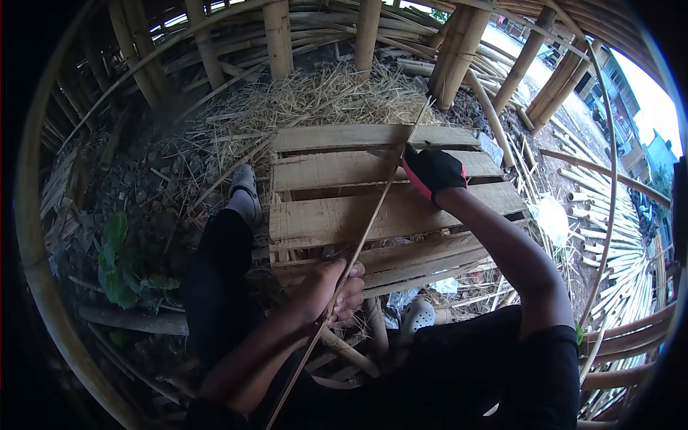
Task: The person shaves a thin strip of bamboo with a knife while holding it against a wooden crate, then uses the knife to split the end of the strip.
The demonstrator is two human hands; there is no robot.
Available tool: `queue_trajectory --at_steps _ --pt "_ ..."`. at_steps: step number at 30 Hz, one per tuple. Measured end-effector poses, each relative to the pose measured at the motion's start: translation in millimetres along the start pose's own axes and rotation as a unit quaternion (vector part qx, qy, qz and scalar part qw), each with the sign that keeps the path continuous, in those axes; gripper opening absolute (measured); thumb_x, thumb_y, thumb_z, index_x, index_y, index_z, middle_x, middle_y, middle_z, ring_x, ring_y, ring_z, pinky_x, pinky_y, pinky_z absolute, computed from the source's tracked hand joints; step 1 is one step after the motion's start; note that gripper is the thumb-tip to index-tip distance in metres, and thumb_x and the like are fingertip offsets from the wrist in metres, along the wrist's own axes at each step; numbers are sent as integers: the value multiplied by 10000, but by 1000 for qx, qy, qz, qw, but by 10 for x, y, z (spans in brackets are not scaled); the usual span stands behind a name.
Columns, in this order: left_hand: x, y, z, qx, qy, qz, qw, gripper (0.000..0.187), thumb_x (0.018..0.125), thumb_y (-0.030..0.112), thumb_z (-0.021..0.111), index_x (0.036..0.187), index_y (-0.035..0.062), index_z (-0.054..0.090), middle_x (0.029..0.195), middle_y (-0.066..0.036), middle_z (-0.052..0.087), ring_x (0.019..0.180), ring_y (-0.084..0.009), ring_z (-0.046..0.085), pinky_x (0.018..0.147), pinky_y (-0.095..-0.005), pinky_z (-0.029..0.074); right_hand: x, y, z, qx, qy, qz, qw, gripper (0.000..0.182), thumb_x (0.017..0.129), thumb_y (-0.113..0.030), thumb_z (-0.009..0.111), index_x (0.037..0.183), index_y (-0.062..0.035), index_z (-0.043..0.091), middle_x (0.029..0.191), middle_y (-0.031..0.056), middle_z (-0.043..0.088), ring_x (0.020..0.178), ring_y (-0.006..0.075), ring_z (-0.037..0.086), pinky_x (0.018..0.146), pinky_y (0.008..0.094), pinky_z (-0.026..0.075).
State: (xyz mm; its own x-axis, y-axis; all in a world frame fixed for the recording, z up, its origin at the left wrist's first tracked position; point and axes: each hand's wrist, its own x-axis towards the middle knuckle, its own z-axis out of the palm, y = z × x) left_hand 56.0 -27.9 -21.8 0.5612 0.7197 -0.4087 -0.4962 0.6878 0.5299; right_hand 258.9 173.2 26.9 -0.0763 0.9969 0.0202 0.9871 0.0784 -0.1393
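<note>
A long, thin bamboo strip runs slantwise from the lower middle up past a slatted wooden crate. My bare left hand is closed around the strip near the crate's front edge. Over the crate's far slats, my right hand wears a black and red glove, its fingers curled beside the strip. A dark, narrow knife blade pokes out to the left of the glove, crossing the strip. The glove hides the knife's handle.
Dry bamboo shavings lie behind the crate, with upright bamboo posts beyond. Cut bamboo poles are piled at right. My grey clogs rest on both sides of the crate's near-left corner. A green plant grows at left.
</note>
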Motion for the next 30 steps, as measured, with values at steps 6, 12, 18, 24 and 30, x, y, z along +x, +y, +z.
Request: queue_trajectory --at_steps 6,12,18,24,30 --pt "28 -28 -91 -32 -44 6 998 285 1032 396 317 896 165 415 526 51 331 425 -66 325 317 -208 276 -373 -198 -9 -20 -43 -36 998 696 995 -544 251 848 -85 753 901 178 721 903 373 685 861 453 500" --pt "48 -43 -120 -39 -39 3 998 269 1020 396 351 903 164 420 527 44 340 429 -76 341 320 -218 274 -681 -275 0 1 -45 -85 995 703 1013 -526 243 815 -62 732 833 198 709 855 400 680 862 478 506" --pt "57 -23 -104 -2 -8 7 1000 273 1022 389 357 879 168 429 516 49 327 407 -74 326 330 -212 264 -753 -288 -131 16 -67 -107 992 712 1007 -542 241 807 -70 735 852 197 710 884 387 680 870 464 503" --pt "137 -95 -49 1 -9 25 1000 289 1034 398 337 874 176 431 520 63 321 408 -61 314 346 -206 238 -115 -171 -156 -22 28 -54 998 694 991 -537 266 852 -54 745 869 178 722 892 382 689 850 468 510" --pt "130 -71 -18 -11 -1 17 1000 313 1048 385 300 892 153 439 538 47 331 403 -82 310 354 -246 274 71 -12 47 -37 40 -29 998 691 994 -524 259 849 -59 749 890 178 724 906 371 690 838 472 510"
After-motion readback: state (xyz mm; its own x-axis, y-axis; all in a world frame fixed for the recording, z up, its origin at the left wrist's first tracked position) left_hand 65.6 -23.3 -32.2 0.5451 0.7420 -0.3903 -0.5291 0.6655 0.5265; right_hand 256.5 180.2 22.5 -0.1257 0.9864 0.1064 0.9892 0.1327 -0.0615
